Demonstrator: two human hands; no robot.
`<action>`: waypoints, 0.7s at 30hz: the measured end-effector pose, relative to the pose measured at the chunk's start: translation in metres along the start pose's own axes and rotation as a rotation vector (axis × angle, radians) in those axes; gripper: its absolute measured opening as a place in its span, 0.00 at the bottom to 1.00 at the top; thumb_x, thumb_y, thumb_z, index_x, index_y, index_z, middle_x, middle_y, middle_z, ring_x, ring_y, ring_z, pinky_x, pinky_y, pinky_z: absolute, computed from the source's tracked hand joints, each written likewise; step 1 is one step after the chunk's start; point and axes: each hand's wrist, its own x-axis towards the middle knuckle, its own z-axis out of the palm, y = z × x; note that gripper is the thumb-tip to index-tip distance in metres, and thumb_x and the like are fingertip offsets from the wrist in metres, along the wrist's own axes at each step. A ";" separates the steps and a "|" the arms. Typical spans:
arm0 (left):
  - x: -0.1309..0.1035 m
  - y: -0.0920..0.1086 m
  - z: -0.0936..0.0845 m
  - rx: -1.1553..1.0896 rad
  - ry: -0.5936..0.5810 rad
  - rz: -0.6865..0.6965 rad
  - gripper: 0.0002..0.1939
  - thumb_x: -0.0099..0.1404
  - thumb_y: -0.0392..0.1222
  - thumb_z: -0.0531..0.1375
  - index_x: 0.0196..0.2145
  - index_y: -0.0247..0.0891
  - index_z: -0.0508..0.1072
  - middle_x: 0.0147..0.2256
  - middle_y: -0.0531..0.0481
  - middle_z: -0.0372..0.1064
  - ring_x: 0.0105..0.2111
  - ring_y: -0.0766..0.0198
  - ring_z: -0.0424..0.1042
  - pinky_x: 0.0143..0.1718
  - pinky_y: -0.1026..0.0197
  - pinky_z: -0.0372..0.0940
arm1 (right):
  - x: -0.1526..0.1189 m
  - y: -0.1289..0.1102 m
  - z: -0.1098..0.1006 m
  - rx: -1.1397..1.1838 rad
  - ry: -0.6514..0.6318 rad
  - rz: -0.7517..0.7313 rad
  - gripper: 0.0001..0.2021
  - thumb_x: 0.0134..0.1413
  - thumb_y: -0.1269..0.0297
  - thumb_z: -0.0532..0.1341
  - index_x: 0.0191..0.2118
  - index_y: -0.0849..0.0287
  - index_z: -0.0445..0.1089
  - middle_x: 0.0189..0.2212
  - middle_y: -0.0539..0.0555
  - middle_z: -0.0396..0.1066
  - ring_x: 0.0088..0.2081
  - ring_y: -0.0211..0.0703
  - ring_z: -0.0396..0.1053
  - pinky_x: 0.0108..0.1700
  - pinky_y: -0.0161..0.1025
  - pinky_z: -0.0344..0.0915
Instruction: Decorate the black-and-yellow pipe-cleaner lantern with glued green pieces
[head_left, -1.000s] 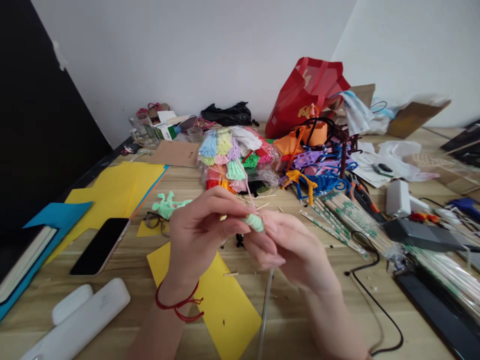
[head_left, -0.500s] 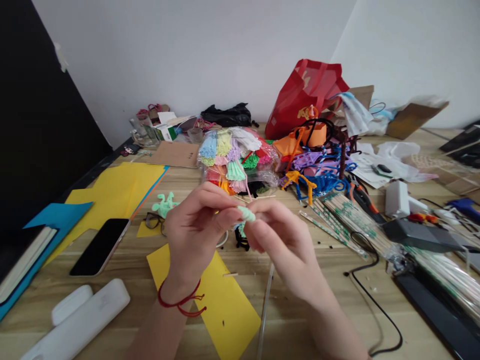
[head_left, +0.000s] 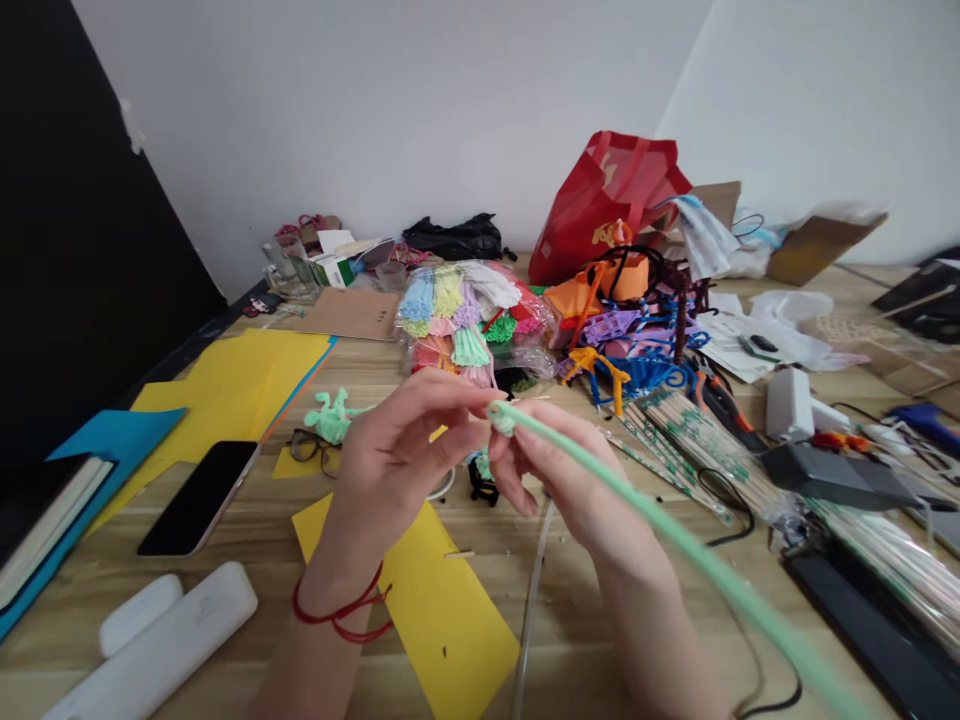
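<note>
A pale green fuzzy stem (head_left: 645, 500) has a small coil at its far end and runs down to the lower right over my right forearm. My right hand (head_left: 577, 470) pinches the coiled end between thumb and fingers. Close against it from the left, my left hand (head_left: 409, 450) has its thumb and forefinger curled at the same coil, with the forefinger tip touching it. A light green twisted figure (head_left: 331, 416) lies on the table left of my left hand. Behind both hands sits a plastic bag of colourful fuzzy stems (head_left: 469, 310).
Yellow paper (head_left: 450, 610) lies under my left wrist. A phone (head_left: 199, 498), glasses (head_left: 304, 445) and a white case (head_left: 157, 650) are on the left. To the right are orange-handled pliers (head_left: 724, 405), bundled sticks (head_left: 697, 440) and a black cable (head_left: 739, 535). A red bag (head_left: 607, 200) stands behind.
The long green stem now stretches across to the lower right, where it did not show before. The coil has turned between my fingers, and my left wrist has shifted slightly left.
</note>
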 end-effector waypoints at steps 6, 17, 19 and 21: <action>0.001 -0.001 0.008 0.012 0.032 0.060 0.04 0.63 0.36 0.67 0.35 0.44 0.80 0.36 0.50 0.74 0.33 0.67 0.72 0.37 0.65 0.70 | 0.005 0.000 -0.001 -0.005 -0.043 0.117 0.22 0.70 0.55 0.53 0.25 0.60 0.67 0.17 0.46 0.62 0.19 0.32 0.57 0.24 0.32 0.57; 0.003 -0.011 0.007 -0.131 0.051 -0.003 0.05 0.59 0.41 0.71 0.33 0.43 0.79 0.32 0.50 0.73 0.30 0.66 0.71 0.31 0.64 0.70 | 0.006 0.006 0.000 0.152 -0.080 0.084 0.14 0.67 0.60 0.57 0.30 0.61 0.67 0.19 0.45 0.61 0.19 0.30 0.55 0.23 0.31 0.52; 0.004 -0.015 0.006 -0.162 0.027 -0.013 0.05 0.59 0.42 0.71 0.33 0.43 0.79 0.31 0.50 0.72 0.30 0.66 0.72 0.31 0.64 0.71 | 0.007 0.007 -0.002 0.262 -0.128 0.121 0.14 0.67 0.61 0.58 0.29 0.61 0.66 0.18 0.44 0.60 0.18 0.29 0.52 0.22 0.31 0.49; 0.006 -0.017 0.006 -0.182 -0.007 -0.030 0.05 0.60 0.43 0.70 0.33 0.43 0.78 0.29 0.51 0.71 0.28 0.66 0.71 0.28 0.64 0.70 | 0.009 0.008 -0.004 0.404 -0.204 0.195 0.13 0.67 0.63 0.57 0.29 0.61 0.65 0.17 0.43 0.57 0.17 0.29 0.48 0.20 0.30 0.47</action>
